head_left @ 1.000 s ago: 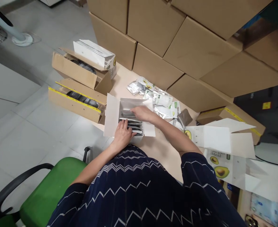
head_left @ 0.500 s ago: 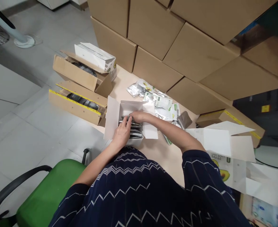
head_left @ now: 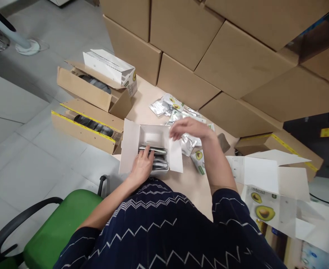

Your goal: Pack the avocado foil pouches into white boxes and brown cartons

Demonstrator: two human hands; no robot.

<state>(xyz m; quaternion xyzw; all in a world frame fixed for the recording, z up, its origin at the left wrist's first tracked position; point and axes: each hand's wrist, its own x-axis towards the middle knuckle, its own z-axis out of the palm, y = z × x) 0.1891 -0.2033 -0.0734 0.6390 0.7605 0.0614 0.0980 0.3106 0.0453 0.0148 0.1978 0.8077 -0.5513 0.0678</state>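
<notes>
An open white carton (head_left: 150, 130) stands on the table in front of me, its side flaps folded outward. Flat foil pouches (head_left: 160, 163) are packed on edge in its near part; the far part shows bare bottom. My left hand (head_left: 142, 163) rests on the pouches at the left side, fingers stretched out and slightly apart. Above the right flap is my right hand (head_left: 188, 127), a little blurred, its fingers loosely bent with no item visible in them. Just beyond and beneath it lies a loose pile of silver and white pouches (head_left: 160, 107), some printed with avocados.
Two brown cartons (head_left: 83, 87) holding dark packets stand at the left, with a white box (head_left: 105, 61) behind. Stacked brown cartons (head_left: 183, 82) wall off the far side. Opened white avocado-print boxes (head_left: 262, 173) lie at the right. A green chair (head_left: 66, 220) is at lower left.
My right hand has lifted out of the white carton and moved right, over the flap and pouch pile. My left hand stays on the packed pouches, now lying slightly lower in view.
</notes>
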